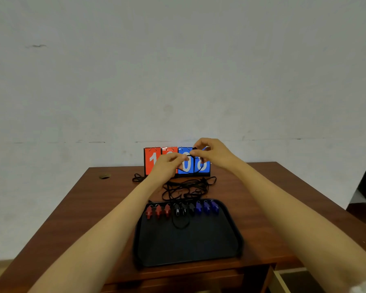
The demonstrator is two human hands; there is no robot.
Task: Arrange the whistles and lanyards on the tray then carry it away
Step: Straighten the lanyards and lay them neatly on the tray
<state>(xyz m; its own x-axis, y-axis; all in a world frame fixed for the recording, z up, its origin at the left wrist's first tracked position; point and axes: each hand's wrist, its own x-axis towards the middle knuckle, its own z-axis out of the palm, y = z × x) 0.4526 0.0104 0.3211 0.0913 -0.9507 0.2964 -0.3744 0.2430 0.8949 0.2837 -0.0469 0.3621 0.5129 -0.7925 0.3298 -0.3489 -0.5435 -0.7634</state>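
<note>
A black tray point(188, 246) lies on the wooden table. Along its far edge stands a row of whistles: three red whistles point(158, 210), three black whistles point(183, 208) and three blue whistles point(206, 207). One black lanyard point(181, 225) loops on the tray below the black whistles. A tangle of black lanyards point(187, 188) lies on the table behind the tray. Both my left hand point(167, 163) and my right hand point(211, 153) are raised above that pile, pinching one thin black lanyard point(195, 163) stretched between them.
A flip scoreboard point(176, 161) with red and blue number cards stands at the table's far edge, behind my hands. A cable hole point(104, 177) sits at the table's far left. A pale wall rises behind. A drawer edge point(281, 280) shows at lower right.
</note>
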